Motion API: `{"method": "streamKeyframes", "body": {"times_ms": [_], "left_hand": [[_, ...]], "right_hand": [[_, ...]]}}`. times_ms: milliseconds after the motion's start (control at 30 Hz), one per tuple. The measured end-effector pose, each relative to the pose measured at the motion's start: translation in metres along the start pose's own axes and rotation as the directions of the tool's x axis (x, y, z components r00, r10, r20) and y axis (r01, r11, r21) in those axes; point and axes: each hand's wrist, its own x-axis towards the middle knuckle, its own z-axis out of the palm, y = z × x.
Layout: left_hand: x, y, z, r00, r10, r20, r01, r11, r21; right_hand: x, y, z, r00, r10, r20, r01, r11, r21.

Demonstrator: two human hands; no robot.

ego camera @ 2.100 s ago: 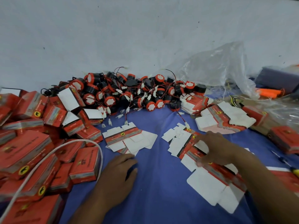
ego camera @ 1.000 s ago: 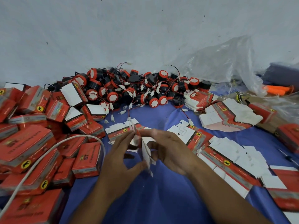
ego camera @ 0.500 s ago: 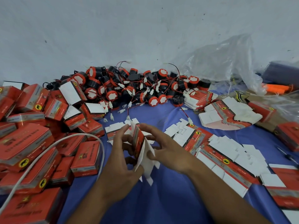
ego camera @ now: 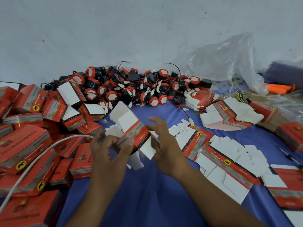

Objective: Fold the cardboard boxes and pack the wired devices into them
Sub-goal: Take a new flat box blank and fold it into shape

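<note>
In the head view I saw the left hand point(ego camera: 108, 149) pinching the cardboard box point(ego camera: 131, 130) at the centre. Its long axis ran from 11 to 5 o'clock, with the open flaps pointing to 11. The right hand point(ego camera: 164, 141) was at its 3 o'clock side, fingers spread wide.

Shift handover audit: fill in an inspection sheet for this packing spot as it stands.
Surface: blue cloth, largely covered at the left, right and back.
Job's things: half-folded carton held above the cloth, flaps open; flat carton blanks spread at right; folded red boxes heaped at left; wired devices piled by the wall.
Clutter: clear plastic bag and an orange tool, far right.
Hands: left hand pinches the carton; right hand touches its right side, fingers fairly straight.
Cables: white cable draped over the boxes at left; thin red and black leads on the devices.
Surroundings: pale wall behind; nothing else seen.
</note>
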Motion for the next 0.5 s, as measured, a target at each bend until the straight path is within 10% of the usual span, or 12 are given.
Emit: {"method": "streamKeyframes", "body": {"times_ms": [233, 400, 500], "left_hand": [[0.004, -0.007, -0.006, 0.991, -0.053, -0.124, 0.044, 0.996, -0.079], [-0.003, -0.007, 0.0, 0.991, 0.134, 0.028, -0.131, 0.988, -0.08], [-0.003, -0.003, -0.004, 0.963, 0.21, 0.167, -0.208, 0.978, -0.025]], "right_hand": [[-0.006, 0.009, -0.018, 0.905, 0.059, 0.422, -0.117, 0.987, 0.112], [-0.001, 0.007, 0.0, 0.986, 0.086, 0.143, -0.119, 0.964, 0.237], [0.004, 0.006, -0.007, 0.95, 0.286, 0.126, -0.306, 0.767, 0.564]]}}
